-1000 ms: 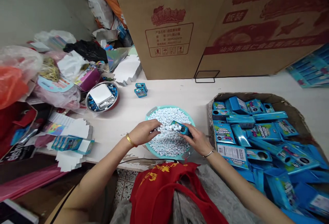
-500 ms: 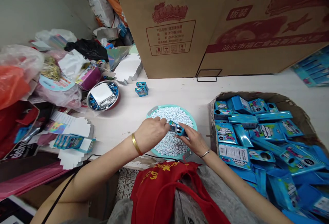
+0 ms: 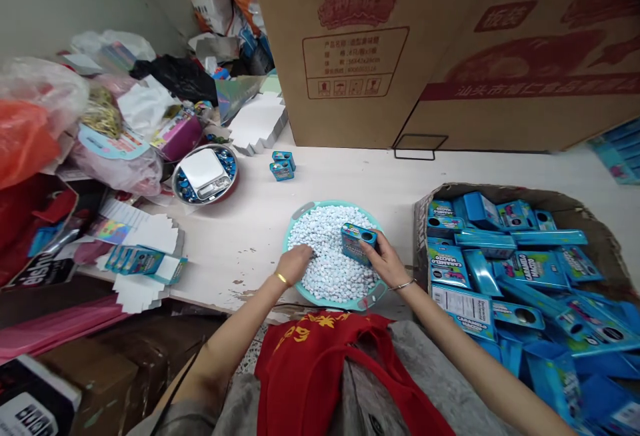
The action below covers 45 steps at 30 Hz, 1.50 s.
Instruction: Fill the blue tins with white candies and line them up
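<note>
My right hand [image 3: 386, 261] grips a small blue candy box [image 3: 358, 243] by its right end, held over a round turquoise basin [image 3: 291, 231]. White candy pieces [image 3: 330, 276] fill the basin. At its left side, my left hand [image 3: 295, 263] has its fingers bent together at the surface of the candies. A small dark spot shows by those fingertips, but what they hold, if anything, is hidden. Two similar blue boxes [image 3: 283, 168] stand on the table beyond the basin.
To the right, a cut-down carton [image 3: 421, 243] holds many blue boxes. A large cardboard box [image 3: 350, 119] stands behind. On the left are a metal bowl [image 3: 234, 186] with a white scale [image 3: 205, 173] on it, white card stacks [image 3: 257, 119] and plastic bags [image 3: 120, 173].
My left hand has moved from the candy box down and left to the candies. The box in my right hand has turned, so its broad side shows. The view has shifted slightly.
</note>
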Tool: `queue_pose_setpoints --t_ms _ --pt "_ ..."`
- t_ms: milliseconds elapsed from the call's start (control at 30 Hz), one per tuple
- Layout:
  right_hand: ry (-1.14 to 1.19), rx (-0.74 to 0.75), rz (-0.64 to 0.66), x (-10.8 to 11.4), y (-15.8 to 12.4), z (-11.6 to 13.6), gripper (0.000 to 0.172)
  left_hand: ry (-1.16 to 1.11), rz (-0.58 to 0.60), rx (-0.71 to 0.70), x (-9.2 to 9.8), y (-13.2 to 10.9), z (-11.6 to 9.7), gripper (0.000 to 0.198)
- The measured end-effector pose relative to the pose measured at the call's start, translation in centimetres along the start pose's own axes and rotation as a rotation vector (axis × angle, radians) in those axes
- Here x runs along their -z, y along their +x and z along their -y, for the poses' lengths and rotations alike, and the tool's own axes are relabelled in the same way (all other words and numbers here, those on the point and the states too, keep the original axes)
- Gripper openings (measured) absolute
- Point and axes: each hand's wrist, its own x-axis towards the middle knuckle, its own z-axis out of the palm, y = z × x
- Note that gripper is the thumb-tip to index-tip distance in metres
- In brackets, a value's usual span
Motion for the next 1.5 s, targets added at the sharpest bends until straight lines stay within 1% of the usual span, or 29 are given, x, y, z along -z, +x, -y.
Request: queue_pose_setpoints --t_ms 67,167,267,367,467,600,667,733,833,933,1000,1067,1100,1167,1200,1233,1300,1367,1400,1467,1500 --pt "0.035 -0.031 -0.008 -0.6 0.4 -0.4 0.049 -0.039 -0.016 -0.009 -1.0 1.0 -0.8 0.014" --pt "0.093 -0.036 -0.008 -1.0 0.6 -0.6 0.047 -0.085 -0.027 -0.028 -1.4 1.4 -0.8 0.018" --pt "0.134 -0.023 -0.033 -0.4 0.2 -0.3 0.042 -0.180 -0.041 -0.072 -1.0 0.8 0.0 0.020" --pt "0.102 0.016 -0.077 0.9 -0.4 0.0 0.042 -0.332 -0.077 -0.141 -0.1 0.1 0.5 0.021" --pt "-0.039 0.094 -0.089 2.3 -1.1 0.1 0.047 -0.409 -0.120 -0.212 2.1 -0.7 0.3 0.022" --pt "-0.235 0.212 -0.053 3.1 -1.6 0.1 0.046 -0.384 -0.140 -0.315 6.6 -1.5 -0.8 0.023" --pt "-0.293 0.267 -0.018 2.9 -1.8 0.1 0.044 -0.313 -0.113 -0.353 9.0 -1.8 -1.7 0.024" --pt "-0.326 0.323 0.018 2.3 -1.9 0.2 0.043 -0.201 -0.061 -0.389 11.2 -1.8 -2.9 0.023" --pt "-0.343 0.387 0.041 1.2 -1.9 0.4 0.043 0.029 0.025 -0.407 13.9 -1.7 -5.3 0.019" --pt "-0.343 0.407 0.050 0.2 -2.0 0.6 0.044 0.291 0.087 -0.363 15.6 -1.9 -8.3 0.014" --pt "-0.335 0.415 0.050 -0.3 -2.0 0.7 0.044 0.415 0.099 -0.343 16.3 -2.2 -10.2 0.015" --pt "-0.322 0.420 0.041 -0.5 -2.0 0.9 0.044 0.447 0.073 -0.351 16.8 -2.6 -11.5 0.019" --pt "-0.313 0.418 0.038 -0.5 -2.0 0.9 0.044 0.439 0.048 -0.362 17.0 -2.7 -11.8 0.021" --pt "-0.288 0.399 0.040 -0.2 -2.0 1.0 0.044 0.428 -0.016 -0.369 17.3 -3.0 -11.2 0.021" --pt "-0.269 0.383 0.042 0.0 -1.9 1.0 0.044 0.434 -0.051 -0.350 17.2 -3.0 -10.4 0.019" --pt "-0.244 0.361 0.045 0.3 -1.9 0.9 0.044 0.446 -0.085 -0.312 17.1 -2.9 -9.1 0.017" --pt "-0.175 0.297 0.039 0.9 -1.7 0.6 0.044 0.465 -0.139 -0.201 16.3 -2.5 -5.9 0.016" --pt "-0.086 0.208 0.009 1.3 -1.3 0.1 0.045 0.455 -0.154 -0.110 14.6 -1.7 -2.3 0.016" --pt "-0.040 0.158 -0.009 1.5 -1.0 -0.1 0.045 0.443 -0.143 -0.090 13.6 -1.2 -0.7 0.017" --pt "0.044 0.065 -0.028 1.5 -0.5 -0.6 0.044 0.419 -0.107 -0.100 11.1 -0.2 1.6 0.018" --pt "0.077 0.026 -0.024 1.5 -0.3 -0.7 0.044 0.407 -0.086 -0.126 9.8 0.3 2.2 0.019"
